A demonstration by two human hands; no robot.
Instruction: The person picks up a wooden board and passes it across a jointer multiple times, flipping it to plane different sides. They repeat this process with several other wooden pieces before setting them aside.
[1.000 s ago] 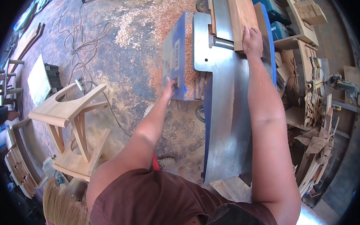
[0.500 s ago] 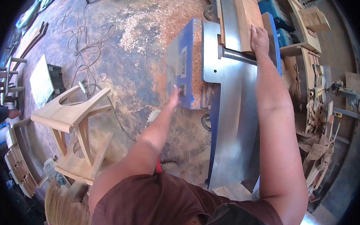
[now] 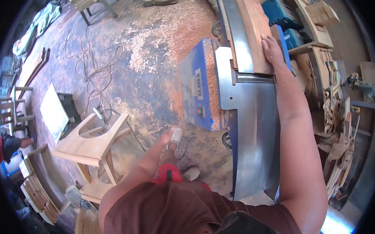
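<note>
My right hand (image 3: pixel 272 50) lies on the near end of a long reddish wooden board (image 3: pixel 251 23), holding it down on the steel table (image 3: pixel 254 120) of a blue jointer (image 3: pixel 193 88). The board sits just beyond the cutter roller (image 3: pixel 254 78). My left hand (image 3: pixel 164 142) hangs low by my knee, away from the machine, and holds nothing. The small switch panel (image 3: pixel 200 111) on the jointer's blue side is about an arm's reach from it. My white shoe (image 3: pixel 176 135) shows behind the left hand.
Wood shavings (image 3: pixel 166 32) and loose cables (image 3: pixel 89 66) cover the floor on the left. An unfinished wooden stool (image 3: pixel 90 144) stands at lower left. Blue tool cases (image 3: pixel 284 16) and wood scraps (image 3: pixel 338 123) crowd the right. Another person (image 3: pixel 10 145) is at the far left edge.
My left hand has come off the switch panel and dropped back toward my body. My right hand stays on the board's end. The view has shifted back and to the left.
</note>
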